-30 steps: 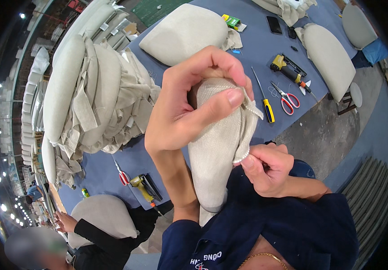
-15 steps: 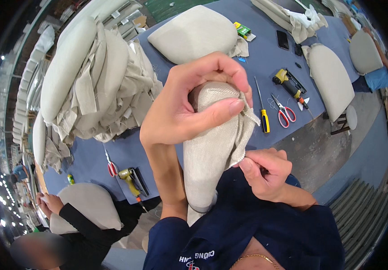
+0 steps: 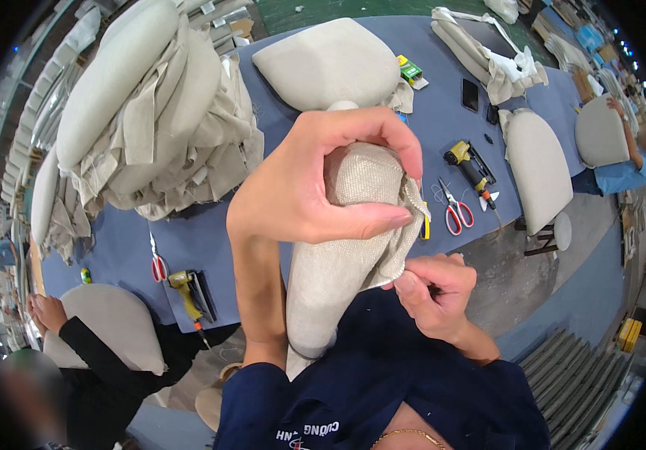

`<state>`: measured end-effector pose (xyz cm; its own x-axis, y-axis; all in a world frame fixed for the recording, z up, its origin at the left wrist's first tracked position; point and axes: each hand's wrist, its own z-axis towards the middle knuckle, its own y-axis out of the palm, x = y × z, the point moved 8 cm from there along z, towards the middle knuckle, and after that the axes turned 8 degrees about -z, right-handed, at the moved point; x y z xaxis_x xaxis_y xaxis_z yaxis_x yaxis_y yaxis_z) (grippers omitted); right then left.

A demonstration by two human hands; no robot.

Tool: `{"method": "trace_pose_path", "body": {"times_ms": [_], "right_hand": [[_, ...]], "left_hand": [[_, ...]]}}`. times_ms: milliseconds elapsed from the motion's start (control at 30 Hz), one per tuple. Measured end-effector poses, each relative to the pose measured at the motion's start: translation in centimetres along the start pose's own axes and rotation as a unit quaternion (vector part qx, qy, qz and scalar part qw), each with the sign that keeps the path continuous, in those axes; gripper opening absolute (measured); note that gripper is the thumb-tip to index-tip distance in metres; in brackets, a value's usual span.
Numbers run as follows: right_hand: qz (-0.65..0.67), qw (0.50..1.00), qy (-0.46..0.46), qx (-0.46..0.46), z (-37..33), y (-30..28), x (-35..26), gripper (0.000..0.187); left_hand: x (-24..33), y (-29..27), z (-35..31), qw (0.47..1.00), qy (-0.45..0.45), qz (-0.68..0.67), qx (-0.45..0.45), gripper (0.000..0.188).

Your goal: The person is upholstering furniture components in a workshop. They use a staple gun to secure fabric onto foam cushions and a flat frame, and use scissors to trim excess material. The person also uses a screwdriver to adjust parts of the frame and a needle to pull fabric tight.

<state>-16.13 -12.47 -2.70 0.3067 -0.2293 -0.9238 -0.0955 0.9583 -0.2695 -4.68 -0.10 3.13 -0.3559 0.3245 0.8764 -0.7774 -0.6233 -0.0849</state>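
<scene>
A beige fabric-covered cushion [image 3: 326, 274] stands tilted in front of my chest, seen end-on with its narrow side toward me. My left hand [image 3: 293, 180] curls around its upper end, thumb on the near face and fingers over the far edge. Along its right side hangs a loose flap of the cover fabric [image 3: 396, 251]. My right hand [image 3: 439, 292] pinches the lower corner of that flap between thumb and forefinger. Whether anything else is in that pinch is hidden.
On the blue table [image 3: 210, 259] lie staple guns [image 3: 476, 169], scissors [image 3: 454, 206], a phone [image 3: 470, 94] and a small green-yellow box [image 3: 410, 70]. Beige cushions pile up at left [image 3: 158, 112]; another lies at the back [image 3: 330, 64]. Co-workers [image 3: 98, 345] handle cushions on both sides.
The view has shifted slightly. Both hands keep their hold on the cushion and its fabric flap; the cushion's upper end now covers most of the yellow-handled screwdriver.
</scene>
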Motion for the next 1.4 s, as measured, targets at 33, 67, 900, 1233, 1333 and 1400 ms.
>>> {"method": "trace_pose_path", "body": {"times_ms": [33, 67, 900, 1233, 1333, 1400], "right_hand": [[0.014, 1.0, 0.01, -0.019, -0.2, -0.2, 0.6, 0.012], [0.028, 0.999, 0.02, -0.038, -0.3, -0.2, 0.9, 0.013], [0.075, 0.996, -0.017, -0.042, 0.7, 0.2, 1.8, 0.02], [0.07, 0.997, -0.034, -0.02, 0.5, 0.2, 1.9, 0.019], [0.046, 0.998, -0.047, -0.022, 0.4, 0.1, 2.0, 0.018], [0.036, 0.998, -0.048, -0.024, 0.3, 0.2, 2.0, 0.018]], "left_hand": [[0.0, 0.0, -0.1, 1.0, -0.002, -0.008, 0.005, 0.034], [-0.1, 0.1, -0.1, 1.0, -0.003, -0.017, 0.009, 0.033], [-0.4, -0.2, -0.3, 0.998, 0.001, -0.057, 0.027, 0.03], [-0.6, 0.0, 0.0, 0.998, 0.0, -0.053, 0.023, 0.029], [-0.4, 0.2, 0.0, 0.999, 0.007, -0.049, 0.017, 0.03], [-0.1, 0.2, 0.1, 1.0, 0.015, -0.025, 0.001, 0.031]]}}
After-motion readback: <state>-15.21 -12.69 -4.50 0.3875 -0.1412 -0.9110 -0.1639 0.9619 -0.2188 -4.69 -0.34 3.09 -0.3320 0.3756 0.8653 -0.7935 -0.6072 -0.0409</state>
